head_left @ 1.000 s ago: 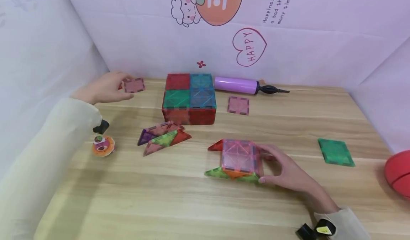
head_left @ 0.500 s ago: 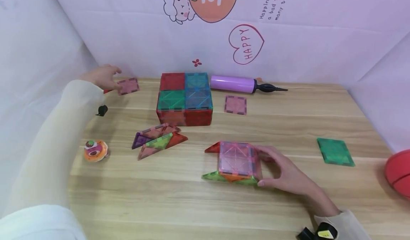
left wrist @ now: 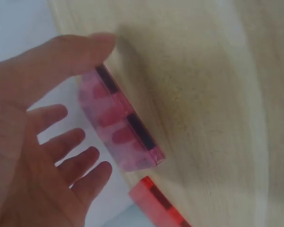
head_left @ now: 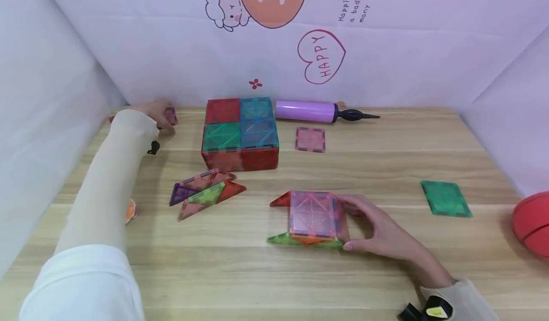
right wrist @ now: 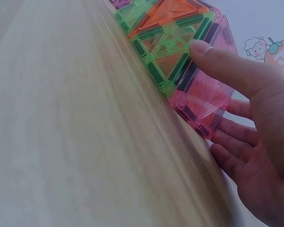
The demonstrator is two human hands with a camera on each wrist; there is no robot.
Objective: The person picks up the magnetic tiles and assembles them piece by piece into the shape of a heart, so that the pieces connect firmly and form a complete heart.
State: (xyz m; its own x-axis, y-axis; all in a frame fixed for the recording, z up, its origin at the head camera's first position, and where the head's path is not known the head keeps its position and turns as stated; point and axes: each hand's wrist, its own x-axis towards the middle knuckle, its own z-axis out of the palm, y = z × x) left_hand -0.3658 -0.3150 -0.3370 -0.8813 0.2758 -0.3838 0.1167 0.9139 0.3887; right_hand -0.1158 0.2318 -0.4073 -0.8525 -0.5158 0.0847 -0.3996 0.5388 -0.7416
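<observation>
At the far left of the table, my left hand (head_left: 155, 113) reaches around a pink square magnetic tile (left wrist: 120, 120). In the left wrist view the thumb lies by the tile's near end, the fingers are loosely bent and apart, and no firm pinch shows. A red tile (left wrist: 158, 203) lies beside it. My right hand (head_left: 381, 225) holds the right side of a magnetic-tile structure (head_left: 314, 214) with a pink square top. Its thumb presses a green triangle tile (right wrist: 173, 45) and its fingers lie behind the pink side. Red and green triangles stick out on the structure's left.
A tile box (head_left: 240, 133) of red, green and blue squares stands at the back, beside a purple pump (head_left: 305, 111). Nearby lie triangle tiles (head_left: 208, 195), a pink square (head_left: 310, 139) and a green square (head_left: 446, 198). A red ball (head_left: 532, 223) sits at right; a small orange toy (head_left: 130, 211) is partly hidden.
My left hand first pulled back left off the pink tile, then moved right and down around it, covering much of it. My right hand stays on the structure; the head view has shifted slightly.
</observation>
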